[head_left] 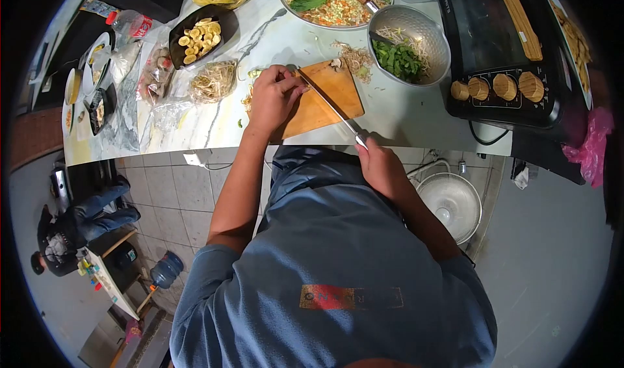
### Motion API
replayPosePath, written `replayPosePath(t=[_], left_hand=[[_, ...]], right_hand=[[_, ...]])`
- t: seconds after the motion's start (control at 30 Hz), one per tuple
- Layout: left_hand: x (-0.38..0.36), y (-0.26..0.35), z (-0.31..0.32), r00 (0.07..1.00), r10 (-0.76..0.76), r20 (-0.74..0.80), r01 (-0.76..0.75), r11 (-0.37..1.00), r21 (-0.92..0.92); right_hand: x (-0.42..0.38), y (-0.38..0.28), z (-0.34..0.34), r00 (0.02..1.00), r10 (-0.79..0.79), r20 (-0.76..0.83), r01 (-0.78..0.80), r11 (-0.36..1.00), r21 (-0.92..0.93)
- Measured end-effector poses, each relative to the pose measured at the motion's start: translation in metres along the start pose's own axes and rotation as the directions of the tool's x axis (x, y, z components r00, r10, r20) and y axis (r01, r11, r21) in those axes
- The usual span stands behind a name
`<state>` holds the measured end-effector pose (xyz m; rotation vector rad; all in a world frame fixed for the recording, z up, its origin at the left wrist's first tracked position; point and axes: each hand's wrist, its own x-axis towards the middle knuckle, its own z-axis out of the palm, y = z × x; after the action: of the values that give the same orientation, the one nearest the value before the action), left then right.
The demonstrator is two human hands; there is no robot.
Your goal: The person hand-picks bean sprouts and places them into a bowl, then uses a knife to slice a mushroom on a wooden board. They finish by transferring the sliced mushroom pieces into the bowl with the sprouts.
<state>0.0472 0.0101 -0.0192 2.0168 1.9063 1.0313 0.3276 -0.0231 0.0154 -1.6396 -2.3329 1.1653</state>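
Note:
In my right hand [383, 168], closed round its handle, is a long kitchen knife [329, 106] whose blade slants across an orange-brown cutting board [341, 95]. The tip lies close to the fingers of my left hand [273, 98]. Those fingers are bent and pressed together over the board's left side, around a small piece that I cannot make out. Small pale scraps [336, 64] lie at the board's far edge. Thin brownish shreds [356, 61] are heaped just beyond it. Beside the board, on the right, stands a metal bowl [444, 43] with chopped green leaves and bean sprouts.
A pan [283, 0] of chopped vegetables stands at the back. Leftward are a black bowl [227, 26] of sliced banana-like rounds, bagged bean sprouts [213, 82] and a bottle [133, 26]. A black appliance [497, 62] fills the right side. Another person [71, 228] is far left.

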Motion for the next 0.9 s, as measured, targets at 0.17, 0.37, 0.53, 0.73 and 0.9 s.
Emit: replayPosePath(t=[0.17, 0.37, 0.53, 0.73, 0.9], left_hand=[[-0.001, 0.000, -0.001, 1.000, 0.006, 0.004, -0.006, 1.000, 0.009], [0.001, 0.000, -0.003, 0.999, 0.038, 0.030, -0.039, 0.998, 0.050], [0.002, 0.000, -0.001, 0.999, 0.033, 0.039, -0.035, 0.997, 0.067], [0.007, 0.004, -0.003, 0.998, 0.067, 0.005, -0.067, 0.993, 0.096], [0.017, 0.001, -0.003, 0.997, -0.049, 0.062, 0.056, 0.992, -0.110]], right_hand=[[-0.017, 0.013, -0.013, 0.998, 0.048, 0.033, -0.045, 0.996, -0.076], [-0.028, 0.021, -0.023, 0.993, 0.119, -0.026, -0.121, 0.991, -0.050], [-0.029, 0.022, -0.032, 0.975, 0.181, -0.127, -0.180, 0.984, 0.013], [-0.032, 0.016, -0.035, 0.968, 0.218, -0.123, -0.212, 0.975, 0.060], [-0.036, 0.021, -0.031, 0.978, 0.169, -0.124, -0.150, 0.977, 0.149]])
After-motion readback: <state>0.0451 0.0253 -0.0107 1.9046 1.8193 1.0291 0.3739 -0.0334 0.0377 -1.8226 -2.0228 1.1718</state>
